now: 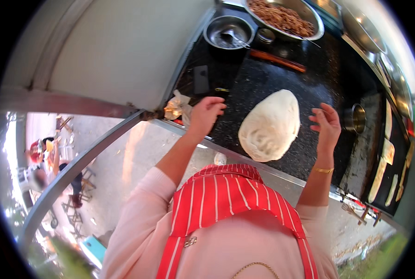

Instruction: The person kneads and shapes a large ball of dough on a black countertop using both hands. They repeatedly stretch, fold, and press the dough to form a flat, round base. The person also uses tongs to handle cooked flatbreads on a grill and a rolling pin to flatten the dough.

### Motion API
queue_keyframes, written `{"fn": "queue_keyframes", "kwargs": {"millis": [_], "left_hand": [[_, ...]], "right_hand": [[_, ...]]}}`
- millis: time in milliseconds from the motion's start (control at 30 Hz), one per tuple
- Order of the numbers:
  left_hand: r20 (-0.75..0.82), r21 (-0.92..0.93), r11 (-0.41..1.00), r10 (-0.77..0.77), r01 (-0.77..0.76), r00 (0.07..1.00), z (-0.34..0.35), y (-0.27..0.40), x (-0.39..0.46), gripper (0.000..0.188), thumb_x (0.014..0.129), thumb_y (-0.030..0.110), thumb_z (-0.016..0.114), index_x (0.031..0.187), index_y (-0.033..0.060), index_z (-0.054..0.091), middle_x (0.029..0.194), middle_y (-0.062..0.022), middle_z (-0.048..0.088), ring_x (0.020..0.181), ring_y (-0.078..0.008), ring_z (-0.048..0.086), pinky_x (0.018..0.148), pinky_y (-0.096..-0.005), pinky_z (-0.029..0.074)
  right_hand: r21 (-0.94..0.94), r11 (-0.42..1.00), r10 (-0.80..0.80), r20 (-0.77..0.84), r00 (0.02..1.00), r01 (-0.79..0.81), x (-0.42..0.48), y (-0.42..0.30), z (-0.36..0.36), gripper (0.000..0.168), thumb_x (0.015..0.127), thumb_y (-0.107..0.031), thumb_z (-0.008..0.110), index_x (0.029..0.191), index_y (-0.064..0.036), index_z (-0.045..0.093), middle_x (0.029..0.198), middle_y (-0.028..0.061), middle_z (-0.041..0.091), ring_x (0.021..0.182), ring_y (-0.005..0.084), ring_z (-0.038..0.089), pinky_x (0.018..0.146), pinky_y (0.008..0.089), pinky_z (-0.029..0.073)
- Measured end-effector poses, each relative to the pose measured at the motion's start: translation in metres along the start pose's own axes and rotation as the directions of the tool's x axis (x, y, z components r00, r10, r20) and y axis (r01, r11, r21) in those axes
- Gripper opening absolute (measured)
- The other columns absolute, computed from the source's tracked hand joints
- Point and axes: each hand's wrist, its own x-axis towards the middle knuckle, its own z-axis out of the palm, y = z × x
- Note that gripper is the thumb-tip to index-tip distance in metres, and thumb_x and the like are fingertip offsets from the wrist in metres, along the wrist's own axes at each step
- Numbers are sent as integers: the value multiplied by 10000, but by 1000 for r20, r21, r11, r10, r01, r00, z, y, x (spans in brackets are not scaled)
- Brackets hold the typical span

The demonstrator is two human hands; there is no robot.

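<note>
An oval sheet of pale dough (270, 127) lies on the black speckled countertop (228, 129), its nearer part wrinkled. To its left my left hand (207, 115) hovers with bent fingers, holding nothing, near a crumpled wrapper (179, 106). On the dough's other side my right hand (325, 120) is raised, empty, its fingers apart and curled. Neither hand touches the dough. Beyond the dough lies a reddish-brown wooden rolling pin (277, 60).
A metal bowl with a spoon (229, 32) and a large bowl of brown filling (280, 17) stand at the back. At right are a metal cup (355, 118) and a griddle (381, 193) with browned flatbreads (378, 179). A dark phone-like slab (201, 79) lies at left. People sit far left.
</note>
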Motion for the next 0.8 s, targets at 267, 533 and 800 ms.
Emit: {"fn": "queue_keyframes", "kwargs": {"millis": [267,533,800], "left_hand": [[476,324,769,370,-551,798,89,59,43,861,674,406,861,1379,26,544,1385,-184,567,1351,-355,462,1115,-422,394],[740,474,350,339,-808,581,135,15,-18,306,957,376,570,960,112,724,1167,-159,647,1192,-294,555,1046,-532,399],[689,508,174,505,-844,519,181,2,47,339,946,340,607,1132,82,725,1184,-100,681,1169,-284,591,1061,-568,364]], "right_hand": [[-223,968,-36,340,940,118,-1,25,76,301,925,-127,679,1184,10,613,1052,68,655,924,165,617,834,312,510],[-491,786,-345,156,926,376,-62,63,59,562,889,-255,723,1371,-39,530,1314,124,607,1186,256,602,998,364,477],[-599,788,-165,16,986,142,-2,75,80,554,931,-287,679,1402,-56,506,1369,143,584,1226,306,594,1004,373,487]]}}
